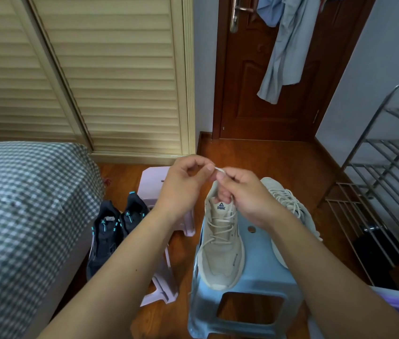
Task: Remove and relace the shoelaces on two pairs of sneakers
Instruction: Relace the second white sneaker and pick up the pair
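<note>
Two hands: left hand (183,184) and right hand (245,194) are meeting at frame centre, both pinching the pale lace end (219,170) between thumb and fingertips, likely working it for threading or tying.
Beige sneaker (223,243): sitting on the blue stool (262,285), lower centre, raised for easy reach; lacing is looking nearly complete.
Second beige sneaker (289,204): lying just right of it, partly behind the right forearm.
Dark pair (114,228): waiting on the floor, lower left, beside the pink stool (159,189).
Obstacles: checked bed (22,204) is crowding the left; metal rack (389,179) is crowding the right.
</note>
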`<state>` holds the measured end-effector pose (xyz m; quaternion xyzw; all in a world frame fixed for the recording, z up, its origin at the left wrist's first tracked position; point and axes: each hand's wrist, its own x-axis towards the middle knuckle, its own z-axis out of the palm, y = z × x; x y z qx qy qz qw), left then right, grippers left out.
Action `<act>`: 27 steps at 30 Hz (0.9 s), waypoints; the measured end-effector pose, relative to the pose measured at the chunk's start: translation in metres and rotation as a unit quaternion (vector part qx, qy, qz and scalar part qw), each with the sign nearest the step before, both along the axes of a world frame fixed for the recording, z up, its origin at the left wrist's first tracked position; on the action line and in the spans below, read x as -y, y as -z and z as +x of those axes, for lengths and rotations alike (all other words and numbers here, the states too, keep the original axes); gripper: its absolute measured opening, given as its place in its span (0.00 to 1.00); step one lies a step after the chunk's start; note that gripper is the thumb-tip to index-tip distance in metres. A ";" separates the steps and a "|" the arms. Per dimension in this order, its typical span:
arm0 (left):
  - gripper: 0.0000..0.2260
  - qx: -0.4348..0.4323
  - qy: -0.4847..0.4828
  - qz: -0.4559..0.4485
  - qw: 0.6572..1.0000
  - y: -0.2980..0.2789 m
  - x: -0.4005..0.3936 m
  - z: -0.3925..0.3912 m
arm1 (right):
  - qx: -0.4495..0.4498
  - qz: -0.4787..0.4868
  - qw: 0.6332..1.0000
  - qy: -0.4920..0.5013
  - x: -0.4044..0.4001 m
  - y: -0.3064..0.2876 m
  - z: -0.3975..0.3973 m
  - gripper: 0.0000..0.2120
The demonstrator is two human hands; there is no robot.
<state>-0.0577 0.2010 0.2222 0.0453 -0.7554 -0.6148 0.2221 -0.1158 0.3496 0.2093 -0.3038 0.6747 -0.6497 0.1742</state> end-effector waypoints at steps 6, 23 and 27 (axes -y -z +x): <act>0.20 0.197 0.022 -0.093 0.976 0.070 -0.001 0.000 | -0.038 0.140 0.977 0.158 -0.022 0.003 -0.032 0.12; 0.48 0.210 0.063 -0.085 0.972 0.137 -0.019 0.011 | -0.015 0.308 0.914 0.263 -0.018 0.094 -0.012 0.09; 0.48 0.219 0.059 -0.086 0.970 0.133 -0.020 0.010 | -0.152 0.283 0.913 0.251 -0.019 0.087 -0.001 0.07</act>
